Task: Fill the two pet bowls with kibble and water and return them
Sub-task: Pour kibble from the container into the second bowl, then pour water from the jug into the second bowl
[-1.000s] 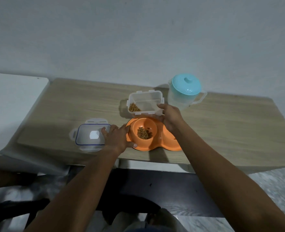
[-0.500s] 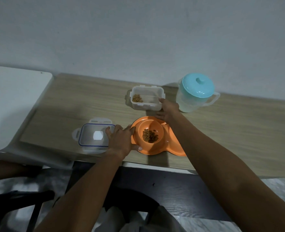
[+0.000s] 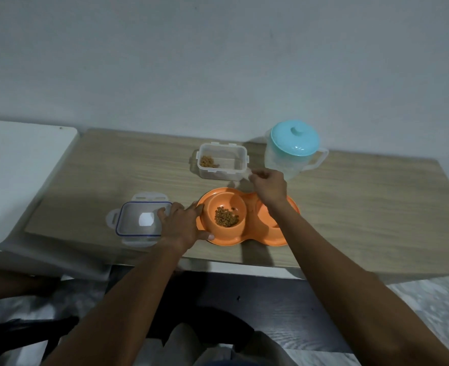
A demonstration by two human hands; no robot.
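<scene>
Your left fingers (image 3: 181, 210) press flat on the orange plastic double pet bowl (image 3: 216, 193); your right fingers (image 3: 261, 174), loosely curled and empty, risk clipping the clear plastic kibble tub (image 3: 219, 176).

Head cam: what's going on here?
A person is filling an orange double bowl on a wooden table. The left hand rests against its left rim, and the left well holds kibble. The right hand hovers empty between the clear container, open with little kibble left, and the capped pitcher. The container's lid lies at left. The bowl's right half is mostly hidden by the arm, so water can't be judged.
</scene>
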